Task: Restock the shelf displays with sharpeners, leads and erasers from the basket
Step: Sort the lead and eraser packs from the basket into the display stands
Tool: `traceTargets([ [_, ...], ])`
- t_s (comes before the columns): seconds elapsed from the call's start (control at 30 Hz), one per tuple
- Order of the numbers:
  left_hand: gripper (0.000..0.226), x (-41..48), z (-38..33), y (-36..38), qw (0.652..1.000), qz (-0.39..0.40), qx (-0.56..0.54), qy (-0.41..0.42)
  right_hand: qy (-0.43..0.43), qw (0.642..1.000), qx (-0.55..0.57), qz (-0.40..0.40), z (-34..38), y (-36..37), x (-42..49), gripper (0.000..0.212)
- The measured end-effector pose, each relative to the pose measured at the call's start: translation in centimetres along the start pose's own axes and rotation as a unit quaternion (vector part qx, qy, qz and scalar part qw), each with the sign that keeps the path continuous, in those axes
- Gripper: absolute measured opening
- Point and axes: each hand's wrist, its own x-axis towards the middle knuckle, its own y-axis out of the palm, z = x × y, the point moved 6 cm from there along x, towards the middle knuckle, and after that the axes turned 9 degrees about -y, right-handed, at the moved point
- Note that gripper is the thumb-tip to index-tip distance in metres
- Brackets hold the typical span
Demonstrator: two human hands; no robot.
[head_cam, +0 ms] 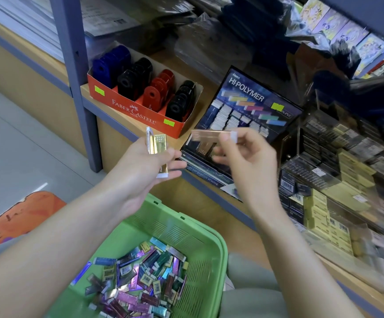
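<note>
The copper-sleeved eraser (209, 135) lies level, long axis crosswise, pinched at its white end by our right hand (246, 161), just in front of the Hi-Polymer display (250, 97), so that's our nearer hand. Our left hand (138, 171) grips gold erasers (157, 145), upright. The shelf (200, 182) edge runs close below; the green basket (175, 232) sits well apart, underneath.
</note>
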Motion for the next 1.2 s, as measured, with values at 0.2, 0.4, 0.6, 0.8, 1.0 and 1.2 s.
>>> traceTargets([
  [0.2,0.011,-0.4,-0.3,-0.4,0.998,-0.008,0.062,0.024,-0.067,0.988,-0.113,-0.079,-0.4,-3.6,1.3,0.007],
  [0.4,0.015,-0.3,-0.1,-0.6,0.997,0.0,0.068,0.023,-0.091,0.981,-0.168,-0.016,-0.9,-2.9,2.5,0.006],
  [0.6,0.011,-0.4,0.0,-0.7,0.997,-0.006,0.067,0.026,-0.098,0.981,-0.167,0.024,-0.8,-2.2,3.5,0.008],
  [0.8,0.013,-0.2,0.0,-0.6,0.997,-0.006,0.067,0.024,-0.074,0.977,-0.191,0.061,-1.0,-2.8,4.0,0.011],
  [1.0,0.01,-0.1,0.0,-0.7,0.997,-0.007,0.07,0.026,-0.123,0.952,-0.267,0.089,-1.2,-1.7,3.5,0.012],
  [1.2,0.01,-0.3,0.1,-0.8,0.997,-0.011,0.07,0.026,-0.179,0.934,-0.3,0.075,-1.2,-1.1,3.9,0.013],
])
